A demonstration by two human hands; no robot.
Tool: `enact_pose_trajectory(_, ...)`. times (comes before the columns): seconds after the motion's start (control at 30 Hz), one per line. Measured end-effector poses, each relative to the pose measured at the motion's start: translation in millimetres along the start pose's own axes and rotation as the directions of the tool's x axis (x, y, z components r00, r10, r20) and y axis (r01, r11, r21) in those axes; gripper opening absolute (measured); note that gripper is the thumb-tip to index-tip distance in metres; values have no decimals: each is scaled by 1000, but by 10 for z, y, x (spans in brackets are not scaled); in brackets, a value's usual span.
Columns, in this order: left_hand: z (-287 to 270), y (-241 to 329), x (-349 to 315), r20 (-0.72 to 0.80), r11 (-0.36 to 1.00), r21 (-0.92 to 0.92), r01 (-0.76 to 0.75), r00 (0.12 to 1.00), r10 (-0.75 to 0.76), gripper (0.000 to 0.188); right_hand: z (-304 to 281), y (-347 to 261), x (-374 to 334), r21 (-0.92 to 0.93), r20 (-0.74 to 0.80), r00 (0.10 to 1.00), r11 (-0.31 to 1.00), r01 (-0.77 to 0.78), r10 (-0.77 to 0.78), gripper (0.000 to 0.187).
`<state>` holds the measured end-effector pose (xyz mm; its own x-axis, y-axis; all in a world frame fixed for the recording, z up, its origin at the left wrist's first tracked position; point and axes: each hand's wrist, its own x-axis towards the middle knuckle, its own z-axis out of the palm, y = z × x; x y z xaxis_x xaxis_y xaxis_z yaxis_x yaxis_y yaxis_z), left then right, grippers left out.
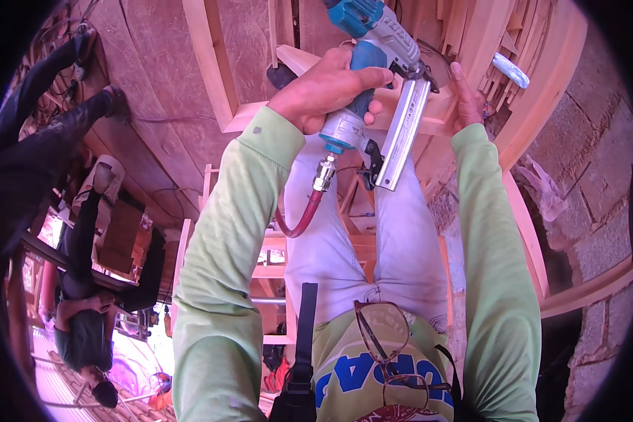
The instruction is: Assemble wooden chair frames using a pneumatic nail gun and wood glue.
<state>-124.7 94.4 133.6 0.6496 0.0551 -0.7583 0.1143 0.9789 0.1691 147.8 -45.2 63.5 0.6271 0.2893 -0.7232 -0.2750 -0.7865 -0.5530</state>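
My left hand [323, 88] is wrapped round the grip of a pneumatic nail gun [369, 35], blue and silver with a long metal magazine. A red air hose [306, 214] joins the gun at a metal coupling and curves down over my trousers. The gun's head points away from me, above a wooden frame [436, 104] of pale timber. My right hand [469, 98] is at the frame's right side, against the wood. Its thumb points upward, and its other fingers are partly hidden.
Thin wooden strips [524, 53] lie in a stack at the far right, beside a shiny wrapped roll [510, 70]. Block paving [591, 162] spreads to the right. Another person [84, 330] is at the left, near a machine. Cables trail across the boards [155, 98].
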Motion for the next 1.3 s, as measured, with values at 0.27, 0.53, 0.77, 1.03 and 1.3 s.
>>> enact_pose_trajectory(0.27, 17, 9, 209, 16, 1000, 0, 7, 1000, -7, 23, -50, 20, 65, 44, 55, 996, 996, -74, 71, 73)
enact_pose_trajectory(0.53, 90, 55, 269, 21, 1000, 19, 18, 1000, -18, 21, -178, 138, 198, 74, 64, 995, 994, -78, 74, 71)
enact_pose_trajectory(0.77, 34, 99, 306, 62, 999, 4, 46, 997, -46, 20, -91, 138, 122, 306, 21, 1000, 952, 11, -19, 70)
enact_pose_trajectory(1.03, 34, 128, 345, 94, 996, 46, 78, 992, -82, 21, -136, 219, 266, 237, -55, 998, 970, 56, -44, 71)
enact_pose_trajectory(1.3, 52, 124, 316, 32, 997, 24, 78, 996, -79, 23, 61, -192, 2, 284, 35, 997, 956, -71, 64, 80)
